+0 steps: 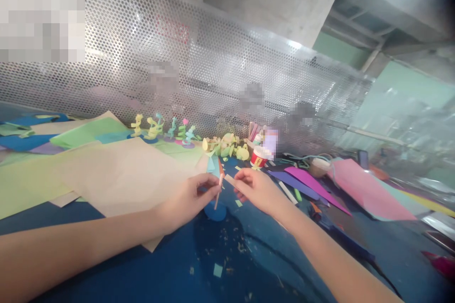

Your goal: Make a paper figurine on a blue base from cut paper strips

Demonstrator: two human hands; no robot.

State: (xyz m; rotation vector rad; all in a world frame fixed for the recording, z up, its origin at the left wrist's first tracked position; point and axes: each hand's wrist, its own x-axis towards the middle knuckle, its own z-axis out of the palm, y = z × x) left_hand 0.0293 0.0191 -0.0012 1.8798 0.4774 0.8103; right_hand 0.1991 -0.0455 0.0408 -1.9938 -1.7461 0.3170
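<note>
Near the middle of the blue table, my left hand (202, 195) pinches a thin pale pink stick (218, 193) that stands slightly tilted over a round blue disc (215, 212). Just to its right, my right hand (254, 189) holds a small beige paper strip (230, 180) between thumb and fingers, its end close to the stick's top. A small gap shows between strip and stick. Behind the hands stand a red and white cup (259, 156) and a cluster of yellow paper pieces (229, 146).
Large paper sheets (131, 175) cover the left side. Small paper figures (172, 129) line the back by a perforated metal screen (220, 71). To the right lie purple and pink sheets (366, 189) and a dark blue corded tool (341, 236). Paper scraps (218, 271) dot the front.
</note>
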